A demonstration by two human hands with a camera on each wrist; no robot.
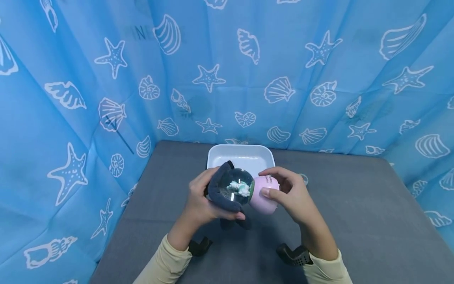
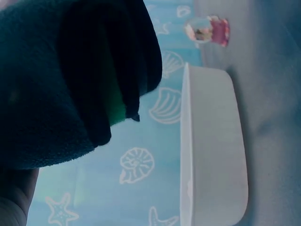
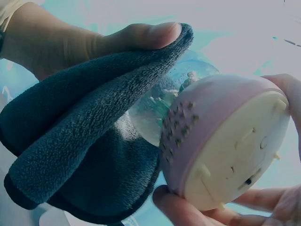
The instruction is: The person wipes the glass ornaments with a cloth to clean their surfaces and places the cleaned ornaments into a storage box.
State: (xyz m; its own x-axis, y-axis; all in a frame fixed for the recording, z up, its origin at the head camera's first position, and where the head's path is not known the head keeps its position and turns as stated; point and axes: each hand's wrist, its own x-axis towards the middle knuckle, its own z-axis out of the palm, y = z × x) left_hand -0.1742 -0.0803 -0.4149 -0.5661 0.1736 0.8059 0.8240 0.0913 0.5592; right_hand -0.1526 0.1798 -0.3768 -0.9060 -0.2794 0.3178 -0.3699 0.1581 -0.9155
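A snow globe with a clear ball (image 1: 235, 183) and a pink base (image 1: 264, 197) is held tilted on its side, with white and green figures inside the ball. My left hand (image 1: 203, 199) grips a dark blue-grey towel (image 1: 221, 199) cupped against the ball's left side. The thumb presses the towel's folded edge in the right wrist view, where the cloth (image 3: 94, 127) hangs in layers. My right hand (image 1: 292, 193) holds the pink base between thumb and fingers. The base's cream underside (image 3: 240, 155) faces the right wrist camera, and gold dots show on its side.
Just behind the hands stands a white plastic tray (image 1: 266, 152) on the grey tabletop (image 1: 354, 205). A second snow globe with a red base (image 2: 219, 30) stands beyond the tray in the left wrist view. Blue shell-print curtains (image 1: 220, 106) enclose the table's back and sides.
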